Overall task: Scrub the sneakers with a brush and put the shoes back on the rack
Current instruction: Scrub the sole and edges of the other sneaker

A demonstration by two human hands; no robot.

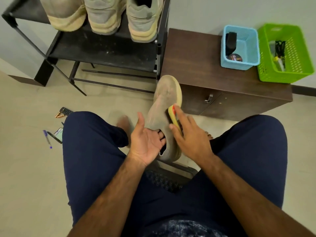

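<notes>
Seated, navy trousers (95, 159) at frame bottom. Left hand (145, 142) palm-up at centre, fingers hooked into the sneaker (164, 100) collar, thumb out, holding it up toe-away. Right hand (189, 134) grips the yellow brush (172, 115) between thumb and fingers, bristles against the sneaker's right side. Purple pen (47, 138) on the floor (25, 168), mid left. Brown cabinet (239, 100) right of centre; on its tabletop (196, 57), upper right, blue basket (249, 48) and green basket (297, 53), touching. Black rack (102, 48) upper left, three sneakers (104, 16) on its shelf.
</notes>
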